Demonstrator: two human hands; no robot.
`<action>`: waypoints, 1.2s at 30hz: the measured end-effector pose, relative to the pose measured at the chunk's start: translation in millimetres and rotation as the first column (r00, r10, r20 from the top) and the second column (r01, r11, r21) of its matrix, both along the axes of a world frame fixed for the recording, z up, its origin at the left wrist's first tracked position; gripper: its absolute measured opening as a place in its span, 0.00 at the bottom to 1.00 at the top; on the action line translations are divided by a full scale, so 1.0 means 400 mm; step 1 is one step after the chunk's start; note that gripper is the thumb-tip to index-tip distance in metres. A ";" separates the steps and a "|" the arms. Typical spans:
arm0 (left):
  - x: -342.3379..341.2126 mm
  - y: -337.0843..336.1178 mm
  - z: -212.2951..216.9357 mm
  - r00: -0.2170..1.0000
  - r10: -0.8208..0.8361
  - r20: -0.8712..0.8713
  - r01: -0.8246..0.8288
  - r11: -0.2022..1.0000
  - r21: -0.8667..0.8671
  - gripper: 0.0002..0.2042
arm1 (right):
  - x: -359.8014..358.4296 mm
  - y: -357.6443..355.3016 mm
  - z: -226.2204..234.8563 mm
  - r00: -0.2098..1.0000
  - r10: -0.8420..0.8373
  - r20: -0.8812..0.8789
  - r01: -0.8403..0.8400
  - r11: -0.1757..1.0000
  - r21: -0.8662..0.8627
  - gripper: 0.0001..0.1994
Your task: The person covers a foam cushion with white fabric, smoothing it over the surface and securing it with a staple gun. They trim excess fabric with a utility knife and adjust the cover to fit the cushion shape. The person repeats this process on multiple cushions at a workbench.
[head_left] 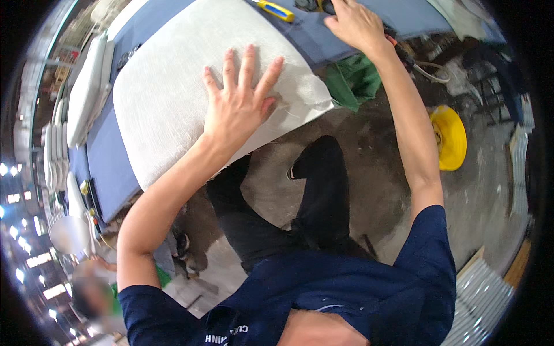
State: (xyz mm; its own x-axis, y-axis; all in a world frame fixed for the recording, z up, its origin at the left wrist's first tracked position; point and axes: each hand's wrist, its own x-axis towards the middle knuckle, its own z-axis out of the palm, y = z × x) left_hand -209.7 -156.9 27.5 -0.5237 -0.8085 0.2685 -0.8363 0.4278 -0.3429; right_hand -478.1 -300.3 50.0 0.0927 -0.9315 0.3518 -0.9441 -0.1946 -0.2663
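A large light-grey fabric cushion [173,75] lies on a blue-covered table [107,161], its near corner hanging over the edge. My left hand [239,101] rests flat on it near that corner, fingers spread. Farther off, my right hand [355,23] reaches onto the table past the cushion, fingers partly curled over something dark; what it touches is hidden. A yellow-and-blue handled tool [277,10] lies on the table just left of that hand.
White cushions [86,86] are stacked along the table's left side. A green cloth [355,81] hangs below the table edge, and a yellow wheel [449,137] sits on the concrete floor at right. Another person stands at the lower left.
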 end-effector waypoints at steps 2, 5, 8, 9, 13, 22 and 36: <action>0.018 0.012 -0.003 0.999 0.029 0.023 -0.029 1.000 0.010 0.42 | 0.045 0.148 0.126 0.940 -0.072 0.333 -0.005 0.974 0.227 0.35; 0.028 0.028 -0.001 0.999 0.051 0.019 -0.052 0.998 0.026 0.42 | 0.100 0.390 0.000 0.515 0.114 0.850 -0.088 0.993 -0.080 0.18; 0.008 0.012 -0.008 1.000 0.008 0.005 -0.008 0.999 0.046 0.44 | 0.180 0.621 -0.127 0.150 0.090 0.985 -0.245 0.968 -0.051 0.15; 0.009 0.015 0.002 0.999 0.018 0.030 -0.020 0.998 0.056 0.45 | 0.230 0.683 -0.178 0.074 0.040 0.996 -0.282 0.959 -0.017 0.15; 0.013 0.024 0.019 0.997 0.030 0.067 -0.037 0.994 0.104 0.50 | 0.329 0.670 -0.258 0.233 0.139 0.962 -0.155 0.982 -0.104 0.12; 0.016 0.024 0.012 1.000 0.005 0.010 -0.006 0.992 0.128 0.51 | 0.274 0.589 -0.287 0.337 0.178 0.925 -0.275 0.958 -0.085 0.13; 0.022 -0.033 0.044 0.971 -0.045 -0.236 0.056 0.998 0.041 0.36 | 0.030 0.177 0.100 0.978 -0.037 0.205 0.070 0.986 -0.153 0.19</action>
